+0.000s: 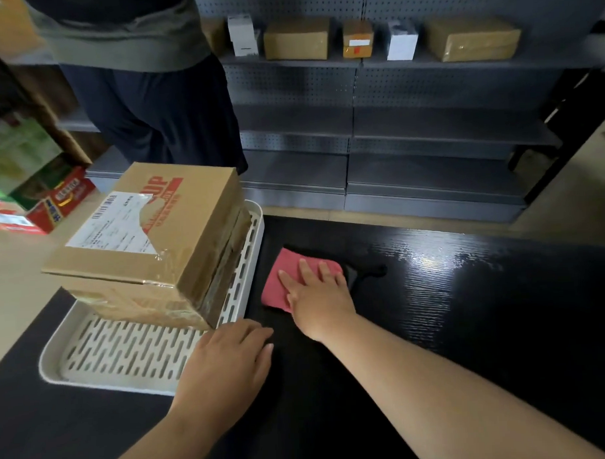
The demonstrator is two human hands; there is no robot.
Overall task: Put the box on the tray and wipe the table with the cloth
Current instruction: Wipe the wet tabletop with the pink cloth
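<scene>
My right hand [317, 297] lies flat at the centre of the frame, fingers straight and spread. It presses down on the pink square cloth [277, 287] with nothing curled round it. My left hand [227, 362], lower centre, is also flat and holds nothing. It rests over the near right corner of the white slotted plastic tray [53, 365], fingertips out on the black wood-grain desk [468, 312].

The brown taped cardboard box [150, 241] with a white shipping label already sits on the tray at centre left, filling its far half. I judge that part done and the wiping in hand.

The cloth looks thin, soft and limp, and would likely bunch if pushed from one edge. A flat palm on its middle with even pressure suits it better than a pinch, and the glossy desk should let it slide easily. The box looks stiff and its tape slick. If it needs shifting, I would take it low on two opposite sides.

Beyond the desk stand grey pegboard shelves [427, 122], and another person [145, 90] is at upper left.
</scene>
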